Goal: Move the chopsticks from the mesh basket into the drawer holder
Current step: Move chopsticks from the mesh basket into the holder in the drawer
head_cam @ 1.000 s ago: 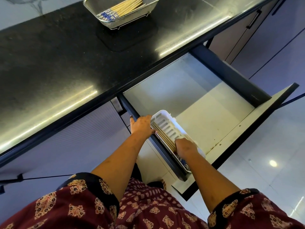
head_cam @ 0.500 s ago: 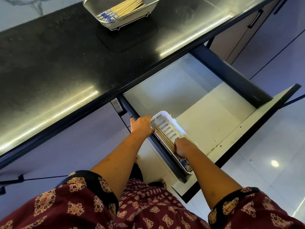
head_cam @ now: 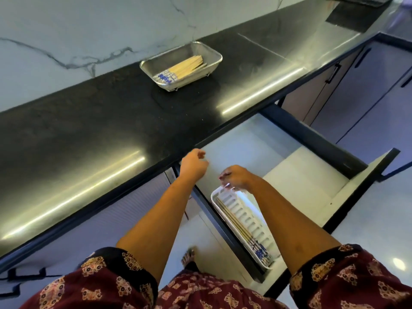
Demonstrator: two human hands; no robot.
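A steel mesh basket (head_cam: 213, 55) stands on the black counter and holds several wooden chopsticks (head_cam: 181, 69) with blue-patterned ends. In the open drawer (head_cam: 296, 181) a white slotted holder (head_cam: 246, 217) lies along the left side. A few chopsticks (head_cam: 239, 229) rest in its left slots. My left hand (head_cam: 193, 165) hovers near the counter's front edge, fingers loosely curled, holding nothing. My right hand (head_cam: 237, 177) hangs just above the holder's far end, fingers bent, also holding nothing.
The black counter (head_cam: 89, 134) runs along a white marbled wall. The drawer's dark front panel (head_cam: 361, 192) juts out to the right. Closed cabinet doors (head_cam: 356, 90) with black handles stand at the right. My foot (head_cam: 189, 256) shows on the pale floor below.
Both hands have lifted off the holder and the chopsticks in it, rising toward the counter. The view has tilted up, so the basket now sits lower in frame.
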